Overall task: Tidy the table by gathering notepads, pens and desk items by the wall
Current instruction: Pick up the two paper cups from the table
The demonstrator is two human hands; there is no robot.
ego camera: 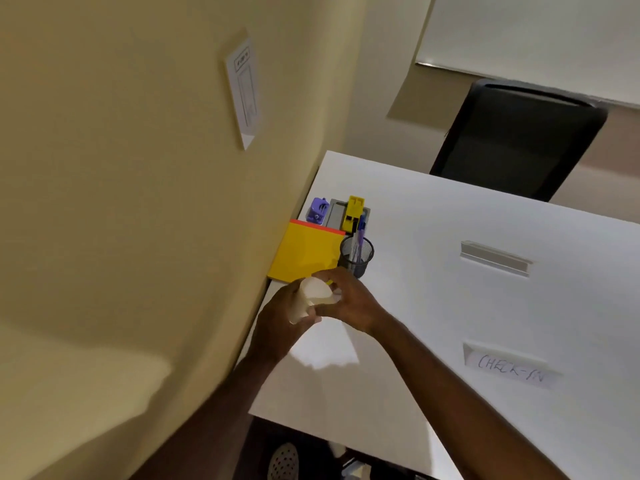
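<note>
Both my hands hold a cream-white cylindrical object (310, 294) just above the white table (433, 306), close to the wall. My left hand (280, 317) wraps its lower part and my right hand (346, 299) grips its top. A yellow notepad with an orange edge (304, 251) lies against the wall just beyond my hands. Beside it stands a black mesh pen cup (358, 254) with pens. Further back sit a purple stapler-like item (318, 209) and a yellow item (354, 211) on a grey tray (337, 213).
A folded paper sign reading "CHECK-IN" (509, 367) and a grey metal holder (495, 258) lie on the table's right half. A black chair (519, 140) stands at the far edge. The beige wall (138, 202) runs along the left, carrying a paper notice (244, 88).
</note>
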